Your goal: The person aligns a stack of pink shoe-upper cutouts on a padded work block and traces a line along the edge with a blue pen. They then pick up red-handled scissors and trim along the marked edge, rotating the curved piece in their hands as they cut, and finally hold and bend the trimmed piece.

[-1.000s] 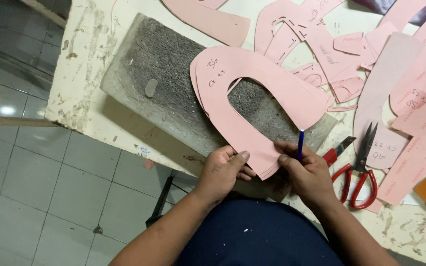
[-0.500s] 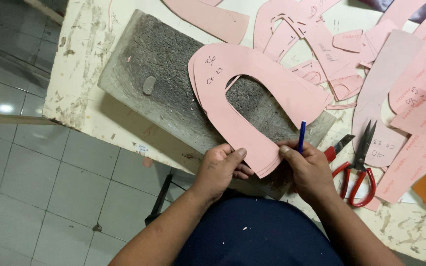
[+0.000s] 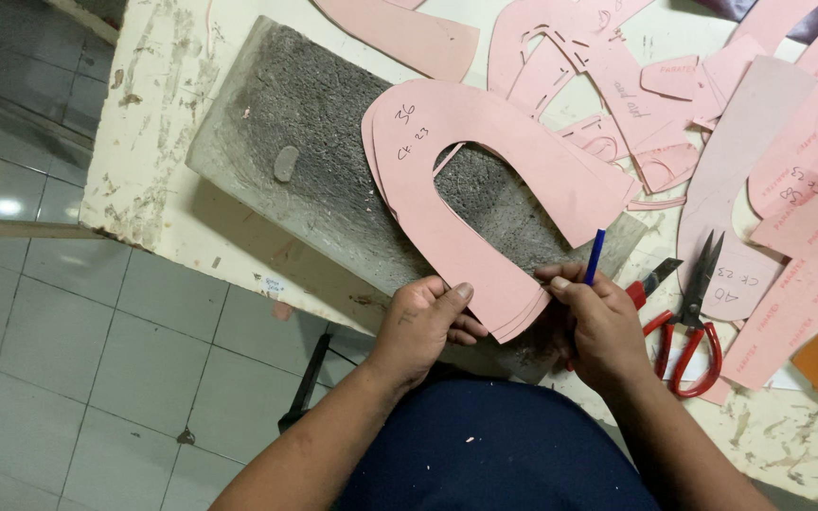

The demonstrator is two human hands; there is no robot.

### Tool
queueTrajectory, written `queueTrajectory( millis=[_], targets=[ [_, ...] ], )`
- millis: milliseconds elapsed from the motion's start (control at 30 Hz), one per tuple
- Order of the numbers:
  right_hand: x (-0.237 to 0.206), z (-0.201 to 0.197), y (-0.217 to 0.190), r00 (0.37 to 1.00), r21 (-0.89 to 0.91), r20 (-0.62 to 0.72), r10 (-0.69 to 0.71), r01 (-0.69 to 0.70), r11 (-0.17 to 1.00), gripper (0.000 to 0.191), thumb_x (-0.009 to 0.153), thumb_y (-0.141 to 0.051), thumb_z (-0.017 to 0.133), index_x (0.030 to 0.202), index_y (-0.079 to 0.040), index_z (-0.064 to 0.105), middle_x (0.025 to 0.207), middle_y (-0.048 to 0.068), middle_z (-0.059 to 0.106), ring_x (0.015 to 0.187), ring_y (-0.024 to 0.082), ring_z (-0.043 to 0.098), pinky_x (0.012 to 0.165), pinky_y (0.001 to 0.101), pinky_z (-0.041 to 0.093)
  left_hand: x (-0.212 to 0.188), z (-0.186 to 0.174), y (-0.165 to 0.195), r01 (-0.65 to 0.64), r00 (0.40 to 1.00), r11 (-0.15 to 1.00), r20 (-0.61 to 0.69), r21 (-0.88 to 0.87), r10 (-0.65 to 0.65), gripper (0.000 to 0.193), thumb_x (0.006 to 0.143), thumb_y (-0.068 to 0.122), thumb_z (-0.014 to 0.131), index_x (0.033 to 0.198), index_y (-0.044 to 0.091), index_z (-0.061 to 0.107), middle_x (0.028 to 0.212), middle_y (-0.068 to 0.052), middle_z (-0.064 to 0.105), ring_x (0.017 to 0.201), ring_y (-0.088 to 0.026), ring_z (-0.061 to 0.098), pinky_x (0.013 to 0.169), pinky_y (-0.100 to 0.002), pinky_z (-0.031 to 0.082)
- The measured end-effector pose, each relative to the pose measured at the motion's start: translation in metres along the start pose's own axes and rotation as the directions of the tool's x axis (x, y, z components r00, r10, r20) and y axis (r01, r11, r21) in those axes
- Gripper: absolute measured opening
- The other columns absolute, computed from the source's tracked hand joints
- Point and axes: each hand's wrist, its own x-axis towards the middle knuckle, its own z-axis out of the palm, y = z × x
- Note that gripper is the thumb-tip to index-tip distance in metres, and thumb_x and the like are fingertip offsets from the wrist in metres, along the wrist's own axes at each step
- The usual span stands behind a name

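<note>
the left hand (image 3: 423,322) pinches the near end of a stack of pink horseshoe-shaped pieces (image 3: 485,180) lying on the grey slab (image 3: 305,161). the right hand (image 3: 598,326) grips a blue pen (image 3: 595,255), fingertips touching the stack; red scissors (image 3: 693,322) lie just beside.

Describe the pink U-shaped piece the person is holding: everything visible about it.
The pink U-shaped piece looks like thin, flat card or foam sheet, with handwritten marks near its curved top. It seems to be a few matching layers stacked, edges slightly offset. It lies mostly on the grey rough slab, open end toward the person. The left hand pinches one leg's tip; the right hand, holding a blue pen, touches it too.
</note>
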Motion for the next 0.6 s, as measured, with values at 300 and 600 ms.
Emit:
queueTrajectory(
  millis=[300, 600],
  targets=[
    [-0.013, 0.009, -0.003, 0.998, -0.199, -0.018, -0.054, 0.049, 0.979, 0.023, 0.089, -0.015, 0.069, 0.108, -0.001, 0.07, 0.068, 0.004, 0.064, 0.043, 0.011, 0.05, 0.036, 0.026, 0.039, -0.006, -0.003, 0.0, -0.071, 0.997, 0.996, 0.033, 0.06, 0.069, 0.024, 0.103, 0.019, 0.061, 0.11, -0.002, 0.068, 0.092, -0.012, 0.074, 0.076, -0.013, 0.071, 0.067, -0.026, 0.059],
    [-0.082, -0.019, -0.001, 0.959, -0.239, 0.131, -0.25, 0.275, 0.931, 0.021, 0.092, -0.011, 0.071, 0.107, 0.003, 0.074, 0.081, 0.007, 0.071, 0.069, 0.011, 0.063, 0.062, 0.0244, 0.05, -0.079, 0.005, 0.032, -0.221, 0.975, 0.975, -0.028, 0.003, 0.221, 0.023, 0.099, 0.015, 0.065, 0.108, -0.005, 0.072, 0.095, -0.009, 0.076, 0.076, -0.011, 0.07, 0.072, -0.026, 0.061]
  ],
)
